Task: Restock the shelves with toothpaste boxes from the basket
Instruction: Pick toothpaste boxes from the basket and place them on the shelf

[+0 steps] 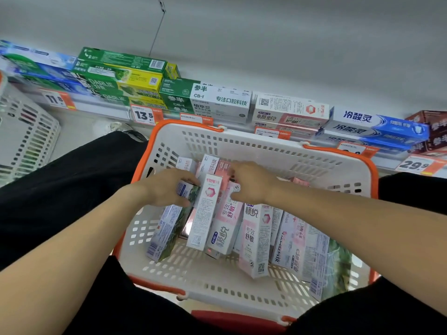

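While both hands are reaching into the basket (321, 154), the left hand (169, 187) is closing its fingers around the top end of a green box (169, 228) that is leaning against the basket's left wall. The right hand (251, 182) is lying on the pink boxes (227, 213) in the basket's middle; its fingers are curled down among them, and I cannot tell whether they are gripping one. More pink and white boxes are leaning toward the basket's right side, with another green-printed box (336, 264) at its right wall. Beyond the basket, a shelf (101, 110) is holding stacked toothpaste boxes above orange price tags, one reading 13.5 (144, 115). To the basket's left, a 2nd, pale basket (26, 136) is standing.
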The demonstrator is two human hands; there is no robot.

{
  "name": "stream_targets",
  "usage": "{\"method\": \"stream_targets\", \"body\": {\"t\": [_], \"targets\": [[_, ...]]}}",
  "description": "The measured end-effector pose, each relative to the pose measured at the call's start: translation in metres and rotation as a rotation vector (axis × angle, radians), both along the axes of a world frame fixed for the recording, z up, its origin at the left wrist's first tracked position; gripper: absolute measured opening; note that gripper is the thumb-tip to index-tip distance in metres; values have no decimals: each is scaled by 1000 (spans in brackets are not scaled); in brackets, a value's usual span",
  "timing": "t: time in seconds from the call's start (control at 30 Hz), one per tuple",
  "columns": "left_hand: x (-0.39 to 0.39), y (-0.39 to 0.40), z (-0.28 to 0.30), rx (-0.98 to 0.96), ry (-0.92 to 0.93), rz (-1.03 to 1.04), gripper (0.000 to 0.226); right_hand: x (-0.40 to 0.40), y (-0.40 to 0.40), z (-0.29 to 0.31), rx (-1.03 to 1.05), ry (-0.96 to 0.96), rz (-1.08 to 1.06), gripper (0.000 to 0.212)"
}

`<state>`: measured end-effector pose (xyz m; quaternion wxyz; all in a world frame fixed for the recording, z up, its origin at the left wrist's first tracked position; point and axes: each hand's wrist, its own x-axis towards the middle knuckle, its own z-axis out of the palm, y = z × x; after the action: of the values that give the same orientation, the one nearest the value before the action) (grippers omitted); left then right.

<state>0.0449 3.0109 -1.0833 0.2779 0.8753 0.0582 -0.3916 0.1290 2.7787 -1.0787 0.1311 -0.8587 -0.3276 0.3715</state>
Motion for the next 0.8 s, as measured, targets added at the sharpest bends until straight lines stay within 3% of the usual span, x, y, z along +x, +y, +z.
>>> {"method": "stream_targets", "body": {"t": [0.13,0.23,0.4,0.5,0.57,0.67,0.73,0.8], "targets": [[-5,-2,-2,-71,-35,124,50,-5,16,-3,85,112,20,90],[-7,4,-2,-54,-76,220,52,-6,22,-12,17,175,120,103],[-9,10,-3,-72,11,432,64,-6,24,-20,45,264,-70,57],[-7,2,-5,-90,73,449,61,-5,18,-21,64,298,-140,37],[-5,-6,-7,-132,123,456,62,-2,13,-21,65,318,-185,37],[-3,-16,-6,-209,201,474,68,8,5,-17,86,389,-215,54],[0,-18,-4,-254,212,458,57,17,-3,-10,47,437,-203,67],[3,-21,5,-316,191,467,49,28,-14,-2,8,491,-200,67]]}}
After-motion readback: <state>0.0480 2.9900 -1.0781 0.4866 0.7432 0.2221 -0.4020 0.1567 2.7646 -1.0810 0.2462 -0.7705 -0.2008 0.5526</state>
